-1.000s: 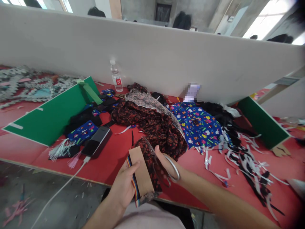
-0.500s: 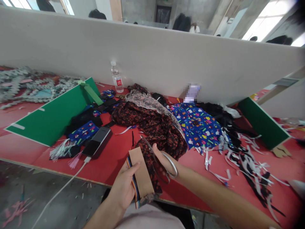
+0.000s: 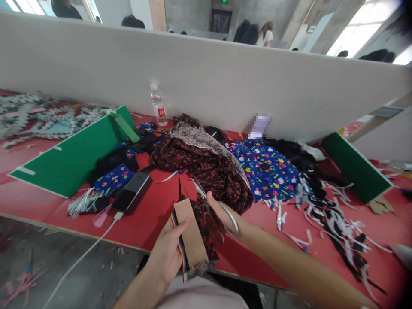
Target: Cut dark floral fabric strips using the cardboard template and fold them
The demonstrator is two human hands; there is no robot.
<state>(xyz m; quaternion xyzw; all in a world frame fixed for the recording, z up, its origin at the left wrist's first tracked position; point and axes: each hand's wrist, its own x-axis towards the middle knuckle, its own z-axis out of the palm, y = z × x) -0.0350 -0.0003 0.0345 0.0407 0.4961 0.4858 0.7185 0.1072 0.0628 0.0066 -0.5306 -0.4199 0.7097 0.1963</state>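
Brown cardboard (image 3: 193, 236), its long axis slanting away and slightly left, sits pinched in my remote left hand (image 3: 169, 249), striped ribbon (image 3: 184, 262) along its left edge; just to its right, my right hand (image 3: 222, 215) grips scissors (image 3: 200, 189), blades angled similarly; beyond lies floral cloth (image 3: 222, 176) on the red counter (image 3: 144, 223).

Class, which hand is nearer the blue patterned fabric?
Right. The right hand, with scissors, is left of the blue patterned fabric, toward the person; the left hand, holding brown card, is farther left.
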